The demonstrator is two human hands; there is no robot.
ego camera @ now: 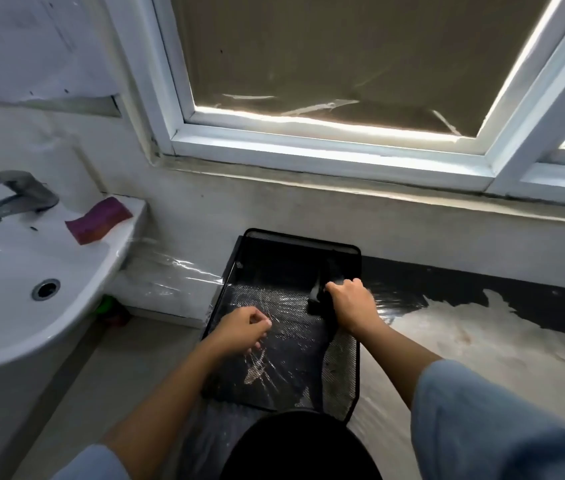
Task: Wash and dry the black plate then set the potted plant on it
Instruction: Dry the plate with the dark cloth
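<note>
Below the window (326, 64), beside the sink (14, 271), I am crouching over a black mesh tray (274, 265) that is lying on the floor. My right hand (352, 301) is closing around a dark, blurred object (315, 299) standing in the tray, gripping it near its top; I cannot tell whether it is the plate on edge or something else. My left hand (243, 329) is hovering over the tray's mesh with the fingers loosely curled, holding nothing that I can make out. Crinkled clear film (263, 362) is lying across the tray and catching the light. A round black shape (298, 445) is sitting at the tray's near end, just in front of me; it may be the plate, though I am not sure. I am seeing no potted plant anywhere. A purple sponge (99, 220) is resting on the sink's ledge, near the tap (14, 199), ready for washing. I am judging the plate to be stiff, fairly light and breakable, and slick once wet, so I am planning to pinch it at the rim with thumb on top and fingers underneath, and to support it with both hands at the sink.
</note>
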